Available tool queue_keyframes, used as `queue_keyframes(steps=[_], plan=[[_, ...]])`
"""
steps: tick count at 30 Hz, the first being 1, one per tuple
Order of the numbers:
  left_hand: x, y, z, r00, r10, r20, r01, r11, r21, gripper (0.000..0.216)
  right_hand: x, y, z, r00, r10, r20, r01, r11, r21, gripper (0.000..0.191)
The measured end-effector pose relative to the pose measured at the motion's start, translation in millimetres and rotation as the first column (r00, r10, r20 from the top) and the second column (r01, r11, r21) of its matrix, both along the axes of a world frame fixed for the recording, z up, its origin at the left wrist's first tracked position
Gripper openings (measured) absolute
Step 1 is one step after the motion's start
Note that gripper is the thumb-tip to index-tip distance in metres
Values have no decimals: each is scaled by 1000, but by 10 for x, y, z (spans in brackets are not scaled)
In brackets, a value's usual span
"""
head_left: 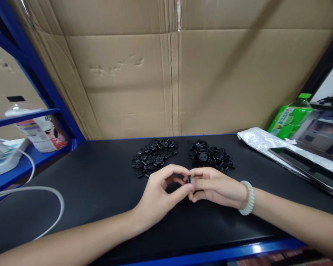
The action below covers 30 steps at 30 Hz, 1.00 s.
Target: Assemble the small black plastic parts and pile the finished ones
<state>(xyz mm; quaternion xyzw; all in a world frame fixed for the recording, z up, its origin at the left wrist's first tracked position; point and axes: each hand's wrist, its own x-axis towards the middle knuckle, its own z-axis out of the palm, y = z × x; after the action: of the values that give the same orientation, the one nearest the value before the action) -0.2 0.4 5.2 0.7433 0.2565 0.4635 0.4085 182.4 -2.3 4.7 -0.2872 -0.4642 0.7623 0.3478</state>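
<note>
Between the fingertips of my left hand [162,192] and my right hand [215,186] is a small black plastic part [189,179], seen edge-on. Both hands pinch it above the black tabletop, their fingertips meeting around it. Its far side is hidden by my fingers. Behind my left hand lies a pile of small black round parts with holes [157,155]. Just beyond my right hand sits a second pile of black disc-shaped parts [209,155], some with thin prongs. A pale coiled band [246,197] circles my right wrist.
Cardboard [127,81] stands behind the black table [100,177]. At right lie a silvery bag [255,136], a black frame [308,170] and a green-labelled bottle [290,120]. At left, a blue rack [63,122] holds a large bottle [39,131]; a white cable [61,203] loops over the table.
</note>
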Motion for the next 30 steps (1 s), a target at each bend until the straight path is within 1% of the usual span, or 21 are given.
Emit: queue_keyframes(steps=[2,4,8,11,14,18,20,24,30], plan=[[3,10,-2,1000,-2,16,3,999,-38,19,0,-8,22,1000,-5,-1,5,1000,7,22],[-2,12,-3,1000,-9,-7,8,1000,-30,21,0,-23,55,1000,-7,-26,7,1000,17,20],[-12,9,3,996,7,-92,0,997,82,20,-8,-64,104,996,73,-48,-71,997,44,29],[-8,7,17,994,13,-104,3,987,158,19,-27,-83,104,991,132,-29,-129,990,64,33],[1,-3,31,994,-1,-112,23,980,198,19,-48,-88,87,985,168,-25,-167,984,62,36],[21,-37,32,987,-8,-163,42,978,204,19,-69,-97,54,978,206,-38,-204,978,47,35],[39,-56,29,982,-10,-190,48,980,195,17,-82,-104,38,979,202,-33,-200,979,39,33],[77,-85,26,975,-12,-224,55,982,183,16,-117,-114,16,989,151,0,-151,989,10,29],[105,-110,24,968,10,-250,39,981,188,15,-138,-125,23,990,105,99,-112,991,73,30]])
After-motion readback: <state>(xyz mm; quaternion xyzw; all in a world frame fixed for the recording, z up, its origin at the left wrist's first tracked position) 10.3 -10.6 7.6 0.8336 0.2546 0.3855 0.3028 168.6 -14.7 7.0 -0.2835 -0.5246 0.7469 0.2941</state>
